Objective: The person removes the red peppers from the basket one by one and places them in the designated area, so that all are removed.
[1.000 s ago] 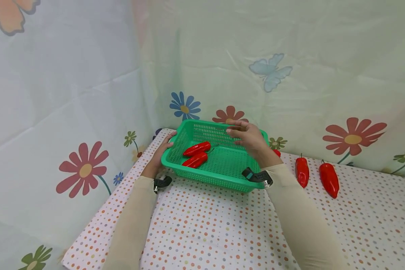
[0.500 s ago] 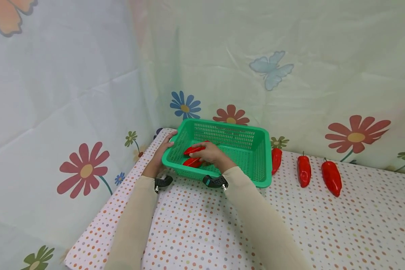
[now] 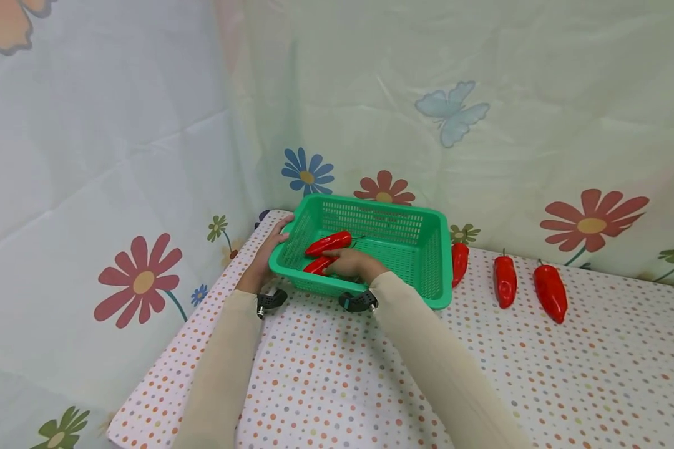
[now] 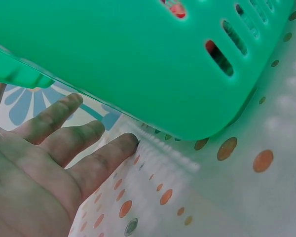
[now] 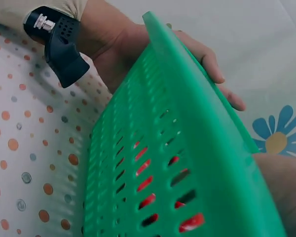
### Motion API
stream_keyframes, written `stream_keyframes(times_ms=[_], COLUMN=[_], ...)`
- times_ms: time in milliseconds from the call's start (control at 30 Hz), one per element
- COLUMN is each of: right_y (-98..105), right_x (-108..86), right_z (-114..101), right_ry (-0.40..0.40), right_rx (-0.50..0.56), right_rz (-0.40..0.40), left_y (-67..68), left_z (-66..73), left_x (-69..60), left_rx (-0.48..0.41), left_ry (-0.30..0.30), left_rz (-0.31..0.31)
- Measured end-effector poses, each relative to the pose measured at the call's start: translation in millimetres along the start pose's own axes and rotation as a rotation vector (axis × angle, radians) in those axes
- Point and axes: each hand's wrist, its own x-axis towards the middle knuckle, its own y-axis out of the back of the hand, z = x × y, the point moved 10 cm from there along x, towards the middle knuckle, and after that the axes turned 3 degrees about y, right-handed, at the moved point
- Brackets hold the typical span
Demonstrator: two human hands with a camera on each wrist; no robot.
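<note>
A green plastic basket (image 3: 365,289) with slotted walls stands on the table. Two glossy red peppers lie inside at its left end: a rear pepper (image 3: 329,242) and a front pepper (image 3: 317,265), partly covered by my right hand (image 3: 352,263). That hand reaches in over the front rim, its thumb and fingers around the front pepper. At the basket's left end is my left hand (image 3: 266,254), against the outside of the rim. In the left wrist view the left fingers (image 4: 101,160) are nearly straight beside the green wall, palm showing.
Right of the basket lie more red peppers: one close beside its wall (image 3: 459,265), another (image 3: 505,282) farther along, and a third (image 3: 551,293) rightmost. A dotted cloth (image 3: 326,386) covers the table. Flower-printed curtains (image 3: 337,93) hang behind and at the left.
My right hand has come left and down from over the basket's right half to the peppers, then shifted from the rear pepper onto the front one. The left hand has stayed put.
</note>
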Motion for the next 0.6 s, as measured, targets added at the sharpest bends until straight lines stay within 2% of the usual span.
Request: stream_keyframes(times_ms=[133,300,433,600], right_y=[5,22,39,51], right_x=[-3.0,-10.2,-17.8,-26.0], right_z=[6,18,29,34], right_ry=[-0.006,-0.013,-0.026,-0.039], right_rx=[0.009,0.014,-0.066,-0.205], right_rz=[0.006,0.093,0.175,0.217], left_y=[-0.1,-0.7,-2.3,-2.6], left_z=[0.5,0.6,0.0,0.4], left_x=[-0.5,-1.9,-1.8,-1.3], left_rx=[-0.007,-0.021,-0.019,-0.014], left_ry=[-0.003,0.0,0.004,-0.004], left_rz=[0.002,-0.008,-0.017,-0.02])
